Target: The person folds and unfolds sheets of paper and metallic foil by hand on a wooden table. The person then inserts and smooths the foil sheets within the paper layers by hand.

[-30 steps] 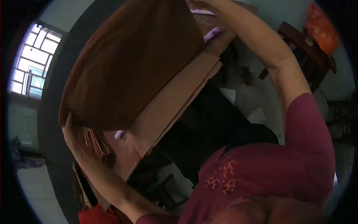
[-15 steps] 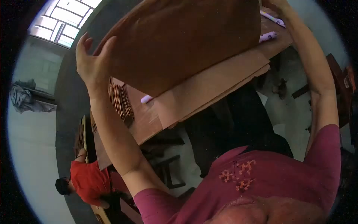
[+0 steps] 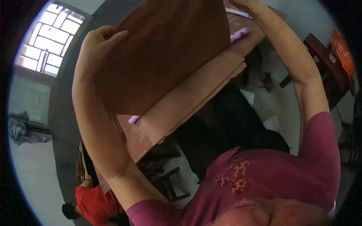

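A large dark brown sheet hangs raised in front of me, its lower edge slanting over the table. My left hand grips its left edge, with the thumb on the near face and the fingers behind. At the top edge of the view, my right hand is beside the sheet's right side; its fingers are cut off, so its grip cannot be seen. Below lies a stack of lighter brown sheets along the table's near edge. Pale purple printed rolls stick out from behind the raised sheet.
The brown table stands in front of my legs. At the lower left is another person in a red shirt. A dark wooden piece of furniture with an orange bag stands at right. A barred window is upper left.
The raised sheet has tilted, and my left hand now has its thumb closed down on the edge. My right hand and the table appear further left. The thin brown sticks are mostly covered now.
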`<action>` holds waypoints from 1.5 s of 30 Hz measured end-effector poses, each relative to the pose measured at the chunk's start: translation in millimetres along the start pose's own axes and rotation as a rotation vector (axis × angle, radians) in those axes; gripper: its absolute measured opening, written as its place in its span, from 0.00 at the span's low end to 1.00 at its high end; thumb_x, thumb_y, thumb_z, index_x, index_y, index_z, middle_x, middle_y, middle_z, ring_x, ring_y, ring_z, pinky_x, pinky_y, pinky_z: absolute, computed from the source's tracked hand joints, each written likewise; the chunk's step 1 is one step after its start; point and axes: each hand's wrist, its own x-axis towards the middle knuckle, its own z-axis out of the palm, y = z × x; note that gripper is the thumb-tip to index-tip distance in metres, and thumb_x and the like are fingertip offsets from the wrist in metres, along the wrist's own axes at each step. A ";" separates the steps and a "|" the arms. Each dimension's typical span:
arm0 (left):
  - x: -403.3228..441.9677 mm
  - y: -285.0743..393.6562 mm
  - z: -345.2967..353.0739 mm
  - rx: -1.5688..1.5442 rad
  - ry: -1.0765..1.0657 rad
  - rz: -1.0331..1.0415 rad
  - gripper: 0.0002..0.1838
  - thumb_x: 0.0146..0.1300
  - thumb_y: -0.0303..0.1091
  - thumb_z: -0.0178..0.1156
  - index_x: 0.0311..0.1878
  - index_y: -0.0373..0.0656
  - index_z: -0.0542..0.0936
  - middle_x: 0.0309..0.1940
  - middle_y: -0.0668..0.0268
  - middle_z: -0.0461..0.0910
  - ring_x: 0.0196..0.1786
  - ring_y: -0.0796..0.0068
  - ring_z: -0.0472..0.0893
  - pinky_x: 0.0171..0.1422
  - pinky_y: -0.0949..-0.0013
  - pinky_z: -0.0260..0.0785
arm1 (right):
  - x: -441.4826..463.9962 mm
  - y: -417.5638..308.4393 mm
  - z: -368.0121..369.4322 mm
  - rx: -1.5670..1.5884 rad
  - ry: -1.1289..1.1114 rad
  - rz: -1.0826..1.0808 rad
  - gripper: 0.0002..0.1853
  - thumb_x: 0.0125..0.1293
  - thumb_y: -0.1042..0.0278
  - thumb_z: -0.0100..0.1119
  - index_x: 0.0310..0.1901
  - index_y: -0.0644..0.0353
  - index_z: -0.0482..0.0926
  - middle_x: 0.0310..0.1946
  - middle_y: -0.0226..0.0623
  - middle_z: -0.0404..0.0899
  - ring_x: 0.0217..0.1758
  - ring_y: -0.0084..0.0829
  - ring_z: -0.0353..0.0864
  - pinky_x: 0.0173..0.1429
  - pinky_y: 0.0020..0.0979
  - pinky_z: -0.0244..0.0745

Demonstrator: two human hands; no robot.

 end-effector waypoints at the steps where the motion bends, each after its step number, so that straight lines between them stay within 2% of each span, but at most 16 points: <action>1: 5.0 -6.4 3.8 -0.060 -0.068 -0.072 0.21 0.69 0.41 0.62 0.54 0.31 0.82 0.41 0.56 0.86 0.42 0.68 0.85 0.50 0.64 0.76 | -3.4 1.0 0.3 -0.012 -0.001 0.001 0.19 0.70 0.76 0.53 0.62 0.63 0.75 0.51 0.37 0.83 0.52 0.32 0.82 0.60 0.32 0.78; 9: 7.5 -4.7 12.6 -0.282 -0.168 -0.184 0.19 0.73 0.40 0.56 0.54 0.31 0.81 0.42 0.56 0.86 0.42 0.66 0.84 0.50 0.65 0.75 | -27.4 52.8 2.7 -0.345 -0.204 0.024 0.21 0.69 0.78 0.52 0.63 0.63 0.74 0.52 0.38 0.83 0.52 0.35 0.83 0.60 0.33 0.78; 11: 10.3 -15.5 11.0 -0.434 -0.138 -0.138 0.16 0.73 0.35 0.57 0.52 0.30 0.82 0.39 0.63 0.85 0.40 0.76 0.82 0.46 0.71 0.74 | -39.4 80.9 11.2 -0.496 -0.339 0.029 0.21 0.69 0.79 0.52 0.63 0.63 0.74 0.52 0.39 0.83 0.52 0.35 0.83 0.60 0.33 0.79; 14: 18.2 -33.5 6.3 -0.196 -0.098 -0.105 0.16 0.74 0.35 0.56 0.52 0.30 0.82 0.40 0.63 0.85 0.41 0.76 0.82 0.47 0.71 0.74 | -60.4 123.4 31.9 -0.677 -0.515 0.049 0.22 0.68 0.79 0.51 0.64 0.63 0.74 0.52 0.39 0.83 0.52 0.36 0.83 0.60 0.34 0.79; 18: 22.0 -40.4 10.4 -0.330 -0.054 -0.179 0.16 0.74 0.35 0.57 0.52 0.31 0.82 0.40 0.64 0.85 0.41 0.78 0.81 0.47 0.73 0.73 | -78.8 138.7 37.1 -0.544 -0.677 -0.007 0.24 0.67 0.80 0.52 0.65 0.63 0.73 0.54 0.42 0.82 0.55 0.39 0.82 0.62 0.36 0.77; 20: 32.8 -62.8 1.9 -0.118 -0.076 -0.147 0.16 0.74 0.36 0.57 0.53 0.31 0.82 0.40 0.65 0.85 0.42 0.79 0.80 0.47 0.74 0.72 | -84.3 127.7 38.0 -0.332 -0.774 -0.047 0.26 0.65 0.79 0.55 0.66 0.63 0.72 0.57 0.47 0.80 0.59 0.45 0.80 0.66 0.39 0.75; 27: 44.4 -110.4 -5.9 -0.191 -0.086 -0.103 0.18 0.75 0.39 0.56 0.54 0.30 0.80 0.39 0.66 0.84 0.41 0.81 0.79 0.46 0.75 0.71 | -76.7 115.9 42.6 -0.550 -0.822 -0.051 0.22 0.64 0.71 0.64 0.60 0.61 0.78 0.55 0.42 0.80 0.60 0.42 0.77 0.65 0.40 0.72; 32: 48.5 -104.8 -3.4 -0.323 -0.030 -0.215 0.19 0.75 0.40 0.55 0.55 0.31 0.80 0.42 0.63 0.84 0.42 0.77 0.82 0.49 0.71 0.74 | -44.2 122.2 63.8 -0.541 -0.752 0.000 0.21 0.65 0.69 0.62 0.60 0.60 0.78 0.56 0.41 0.79 0.62 0.41 0.76 0.66 0.41 0.71; 35: 38.0 -81.4 -5.1 -0.073 0.159 -0.138 0.19 0.73 0.41 0.57 0.56 0.34 0.80 0.42 0.60 0.85 0.44 0.69 0.83 0.50 0.68 0.75 | -15.8 133.1 86.4 -0.558 -0.618 0.048 0.21 0.66 0.68 0.61 0.60 0.60 0.78 0.57 0.41 0.78 0.63 0.41 0.75 0.66 0.41 0.70; 36: 38.7 -86.2 -13.6 0.579 0.175 0.282 0.18 0.71 0.38 0.61 0.57 0.35 0.80 0.45 0.57 0.85 0.45 0.68 0.83 0.51 0.67 0.77 | -6.7 138.7 94.6 -0.574 -0.565 0.071 0.20 0.67 0.68 0.60 0.60 0.60 0.78 0.58 0.41 0.78 0.63 0.41 0.75 0.67 0.41 0.70; 38: 33.8 -83.1 -14.6 1.228 0.186 0.721 0.18 0.68 0.35 0.64 0.57 0.36 0.81 0.47 0.54 0.84 0.47 0.66 0.83 0.52 0.66 0.78 | 9.5 155.4 112.0 -0.621 -0.468 0.116 0.20 0.67 0.67 0.59 0.60 0.60 0.78 0.58 0.41 0.78 0.64 0.41 0.74 0.67 0.41 0.70; 39: 24.5 -77.8 -0.1 0.827 0.259 0.392 0.17 0.67 0.34 0.65 0.55 0.36 0.81 0.44 0.55 0.84 0.44 0.65 0.84 0.49 0.65 0.78 | 18.0 165.0 120.5 -0.651 -0.420 0.141 0.20 0.68 0.67 0.59 0.60 0.60 0.78 0.59 0.41 0.78 0.64 0.41 0.74 0.67 0.41 0.69; 40: 13.4 -88.5 15.5 0.584 0.281 0.308 0.16 0.66 0.33 0.65 0.54 0.37 0.82 0.41 0.56 0.84 0.43 0.64 0.85 0.48 0.64 0.77 | 23.7 173.5 129.0 -0.689 -0.384 0.169 0.20 0.68 0.67 0.58 0.61 0.59 0.78 0.59 0.41 0.77 0.65 0.41 0.74 0.67 0.41 0.69; 42: -14.8 -121.9 53.0 0.249 0.327 0.399 0.14 0.64 0.30 0.65 0.51 0.39 0.83 0.38 0.58 0.84 0.40 0.61 0.85 0.46 0.63 0.77 | 34.3 194.7 146.8 -0.761 -0.295 0.242 0.20 0.69 0.66 0.58 0.61 0.59 0.78 0.60 0.40 0.77 0.65 0.41 0.73 0.68 0.41 0.69; 44: -48.7 -88.9 106.4 0.810 0.237 0.365 0.10 0.65 0.32 0.62 0.49 0.48 0.84 0.38 0.67 0.83 0.33 0.61 0.82 0.36 0.64 0.74 | 36.0 207.6 156.9 -0.813 -0.252 0.286 0.19 0.69 0.65 0.57 0.61 0.59 0.78 0.60 0.40 0.77 0.66 0.41 0.73 0.68 0.41 0.68; 45: -59.1 -86.3 135.1 0.745 0.204 0.386 0.10 0.65 0.33 0.62 0.49 0.50 0.83 0.39 0.68 0.83 0.33 0.65 0.81 0.34 0.63 0.72 | 34.4 213.6 160.8 -0.827 -0.239 0.303 0.19 0.70 0.65 0.56 0.61 0.59 0.78 0.61 0.40 0.76 0.67 0.41 0.72 0.69 0.41 0.68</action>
